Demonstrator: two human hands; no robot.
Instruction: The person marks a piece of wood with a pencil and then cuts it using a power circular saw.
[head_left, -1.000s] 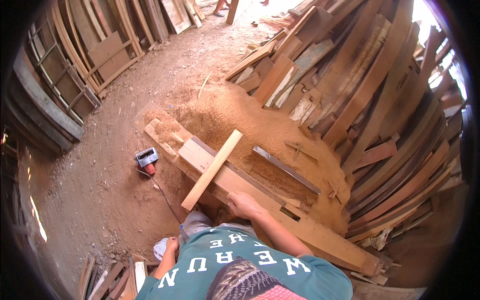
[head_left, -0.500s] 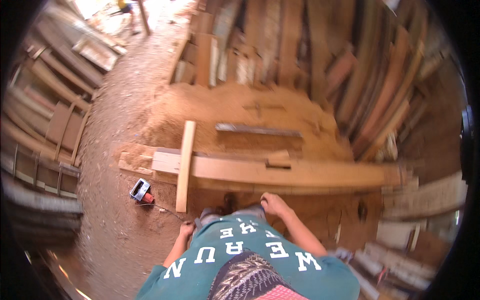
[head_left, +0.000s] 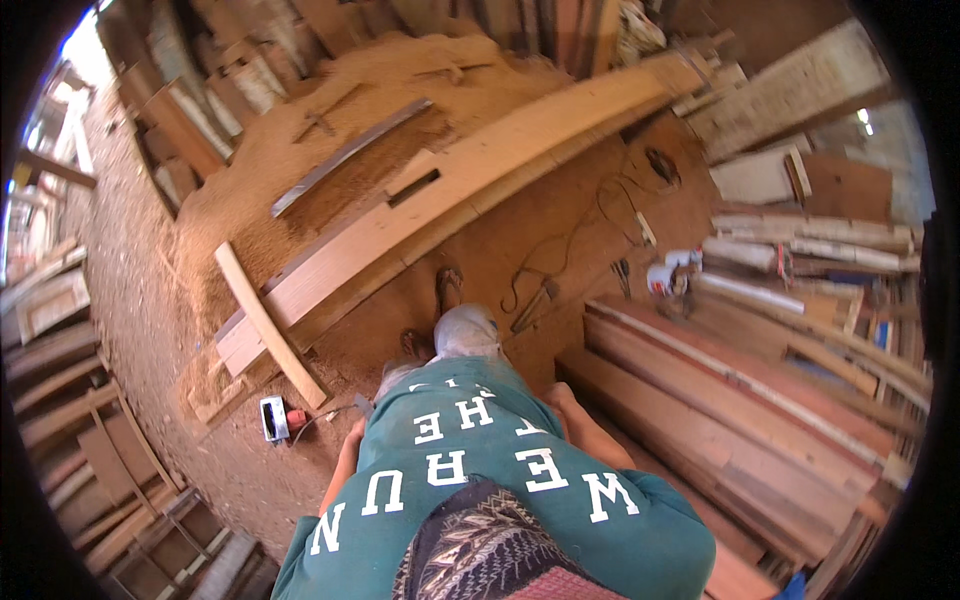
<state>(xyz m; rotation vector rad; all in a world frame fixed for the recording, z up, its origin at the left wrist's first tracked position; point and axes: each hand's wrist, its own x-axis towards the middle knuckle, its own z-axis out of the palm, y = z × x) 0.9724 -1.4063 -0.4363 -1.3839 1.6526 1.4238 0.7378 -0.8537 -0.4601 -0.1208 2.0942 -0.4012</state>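
My left hand (head_left: 350, 440) hangs against my left hip, mostly hidden by my teal shirt. Held close to my right hip, my right hand (head_left: 560, 397) is partly covered too. Neither hand touches any wood, and I cannot see whether the fingers hold anything. A long pale wooden beam (head_left: 520, 150) with a cut slot lies on the floor ahead of my sandalled foot (head_left: 448, 288). A short plank (head_left: 265, 322) rests across its left end. On the dirt near my left hand sits a small power tool (head_left: 275, 418) with a red part and a cord.
A sawdust heap (head_left: 290, 150) with a dark metal bar (head_left: 350, 155) lies beyond the beam. Hand tools (head_left: 535, 305) and cables are on the floor ahead, with a white power tool (head_left: 665, 278) further right. Stacked planks (head_left: 760, 420) fill the right; boards lean at the left.
My right hand has left the beam and dropped to my hip. The view has swung, so the beam now runs diagonally and stands farther from me.
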